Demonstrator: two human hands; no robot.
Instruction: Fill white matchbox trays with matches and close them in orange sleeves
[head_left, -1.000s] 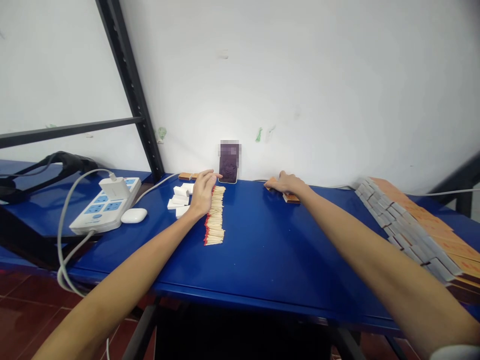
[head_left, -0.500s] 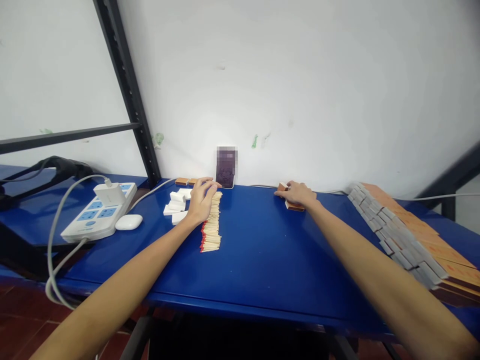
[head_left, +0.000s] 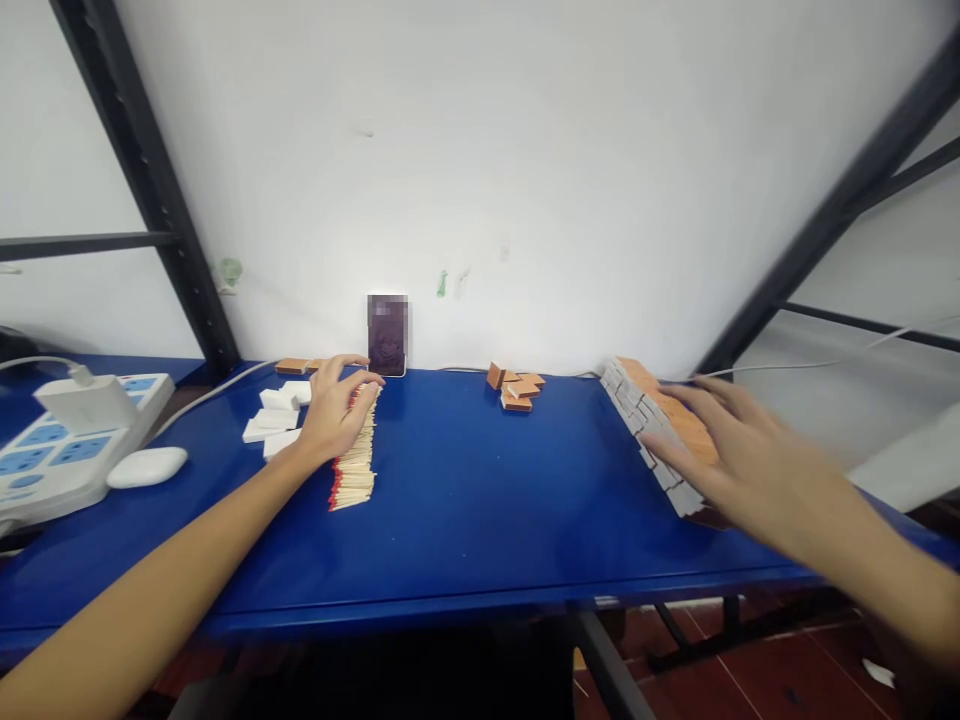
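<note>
A long row of red-tipped matches [head_left: 355, 478] lies on the blue table. My left hand [head_left: 336, 408] rests over the far part of this row, fingers curved and apart, with no object visible in it. Over the stack of orange matchboxes [head_left: 634, 398] at the right, my right hand [head_left: 739, 462] reaches with its fingers spread, slightly blurred. The boxes' grey-white ends face left; whether my fingers touch them I cannot tell. A small loose pile of matchboxes [head_left: 519, 390] sits between my hands near the wall.
Several white box trays [head_left: 271, 422] lie left of the matches, with orange matchboxes [head_left: 292, 366] behind. A phone [head_left: 387, 345] leans on the wall. A white earbud case [head_left: 148, 467] and a power strip [head_left: 82, 440] occupy the left. Black shelf posts [head_left: 150, 190] frame the blue table [head_left: 465, 520].
My right hand has left the small matchbox pile and moved right to the large stack. The view has turned right. My left hand stays by the far end of the matches.
</note>
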